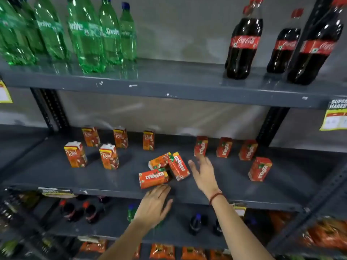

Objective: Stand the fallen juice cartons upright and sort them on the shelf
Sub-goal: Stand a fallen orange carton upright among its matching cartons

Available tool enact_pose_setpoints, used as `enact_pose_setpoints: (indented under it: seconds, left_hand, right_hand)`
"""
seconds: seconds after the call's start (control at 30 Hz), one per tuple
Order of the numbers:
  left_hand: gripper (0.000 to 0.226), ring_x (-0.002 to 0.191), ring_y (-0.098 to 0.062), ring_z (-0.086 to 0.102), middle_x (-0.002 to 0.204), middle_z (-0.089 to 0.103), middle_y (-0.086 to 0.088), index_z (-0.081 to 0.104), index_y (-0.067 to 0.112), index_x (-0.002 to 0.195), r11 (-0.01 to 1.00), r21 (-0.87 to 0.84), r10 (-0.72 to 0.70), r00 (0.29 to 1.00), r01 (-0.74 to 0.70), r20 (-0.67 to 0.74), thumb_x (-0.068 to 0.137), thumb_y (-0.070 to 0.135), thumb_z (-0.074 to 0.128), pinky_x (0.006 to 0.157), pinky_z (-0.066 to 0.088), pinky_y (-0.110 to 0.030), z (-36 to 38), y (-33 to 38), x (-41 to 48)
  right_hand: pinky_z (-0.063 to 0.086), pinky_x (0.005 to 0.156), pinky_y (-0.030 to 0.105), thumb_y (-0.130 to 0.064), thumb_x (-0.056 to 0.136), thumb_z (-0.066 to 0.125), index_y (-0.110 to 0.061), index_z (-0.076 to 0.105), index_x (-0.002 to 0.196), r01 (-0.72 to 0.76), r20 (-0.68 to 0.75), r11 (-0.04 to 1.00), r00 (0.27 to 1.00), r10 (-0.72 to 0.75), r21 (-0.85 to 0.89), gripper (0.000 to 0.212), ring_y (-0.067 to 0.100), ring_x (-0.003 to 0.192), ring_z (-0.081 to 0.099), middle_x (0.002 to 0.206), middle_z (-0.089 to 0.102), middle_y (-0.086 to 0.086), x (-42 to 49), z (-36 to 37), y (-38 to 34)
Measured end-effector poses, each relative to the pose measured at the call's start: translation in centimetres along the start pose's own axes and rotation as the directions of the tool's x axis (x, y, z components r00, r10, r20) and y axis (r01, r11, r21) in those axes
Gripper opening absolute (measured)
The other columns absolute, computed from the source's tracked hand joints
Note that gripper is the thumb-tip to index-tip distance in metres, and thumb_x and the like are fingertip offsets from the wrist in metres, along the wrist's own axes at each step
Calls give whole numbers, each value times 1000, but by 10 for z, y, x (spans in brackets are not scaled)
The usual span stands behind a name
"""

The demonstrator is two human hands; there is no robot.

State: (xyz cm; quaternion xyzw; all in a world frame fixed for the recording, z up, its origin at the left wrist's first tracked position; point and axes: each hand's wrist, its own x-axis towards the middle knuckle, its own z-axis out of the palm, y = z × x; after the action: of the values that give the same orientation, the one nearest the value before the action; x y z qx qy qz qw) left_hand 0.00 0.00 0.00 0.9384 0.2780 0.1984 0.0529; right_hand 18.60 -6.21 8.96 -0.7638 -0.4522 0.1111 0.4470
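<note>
Head view, shelf: the middle shelf [56, 177] carries upright juice cartons in two groups, five Real cartons [109, 156] on the left and four Maaza cartons [260, 169] on the right, with open space between them.
Head view, fallen cartons: three cartons lie on their sides in a cluster near the shelf's front edge, between the two groups.
Front fallen carton [153, 179]: its long axis runs left to right, almost along the shelf edge.
Angled fallen carton [178, 166]: its long axis runs from back-left to front-right.
Rear fallen carton [159, 162]: partly hidden behind the other two, tilted.
Left hand [155, 205]: fingers spread and empty, fingertips just below the front fallen carton, apparently not yet touching it.
Right hand [203, 172]: fingers loose and apart, holding nothing, just beside the right of the angled fallen carton.
Deciding relation: each hand is nearest a different carton; the front one lies directly ahead of the left fingers.
Likely next move: a grip across each carton's short sides, then a tip upward onto its base.
</note>
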Motion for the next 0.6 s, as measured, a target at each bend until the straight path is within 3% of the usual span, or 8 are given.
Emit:
enact_pose_setpoints:
  seconds: [0.07,0.13,0.2,0.3,0.43,0.53,0.6]
  left_hand:
    - [57,108,-16,61,116,66,0,66,14,114,999,30,-17,999,16,32,97,45,21,92,43,-28,12,0,3]
    - [52,114,-19,57,121,64,-4,63,10,118,999,45,-25,999,24,22,91,44,34,102,32,-30,25,1,6]
    - [58,120,-23,53,128,58,-9,57,6,125,997,73,-12,998,7,61,87,46,38,106,30,-34,34,6,17]
    - [66,128,-25,43,138,49,-12,47,4,134,993,117,-15,995,3,101,88,50,39,106,30,-44,42,12,24]
    - [64,132,-25,37,143,43,-11,40,6,138,995,97,-14,998,8,64,88,46,38,111,20,-39,48,11,19]
    - [64,134,-25,34,144,41,-12,38,6,139,996,94,-2,998,-4,61,88,45,40,110,15,-38,51,9,20]
    - [65,134,-26,33,144,41,-12,37,6,140,996,89,-8,998,2,64,88,45,41,110,14,-38,52,9,21]
  right_hand:
    - [32,112,41,-28,92,53,-5,33,139,-121,160,991,979,128,-51,57,31,133,39,143,41,17,7,10,15]
    - [30,113,39,-28,91,56,-2,30,141,-217,259,971,937,236,-101,62,31,136,36,145,40,17,14,20,30]
    - [32,112,41,-31,87,61,-4,31,141,-285,313,956,904,290,-65,67,29,135,39,142,45,14,20,30,35]
    - [34,111,44,-30,83,66,-7,35,139,-335,369,941,870,326,-43,68,26,130,44,138,49,8,33,40,42]
    - [34,111,49,-41,72,72,-9,34,139,-337,432,941,847,310,-14,84,27,131,44,142,47,10,46,48,56]
    - [32,113,45,-26,75,74,-6,25,143,-380,438,924,838,326,39,87,27,134,40,144,42,10,39,42,44]
    - [37,110,42,-23,75,75,-5,38,136,-405,446,911,832,331,79,74,27,127,48,137,51,11,36,40,41]
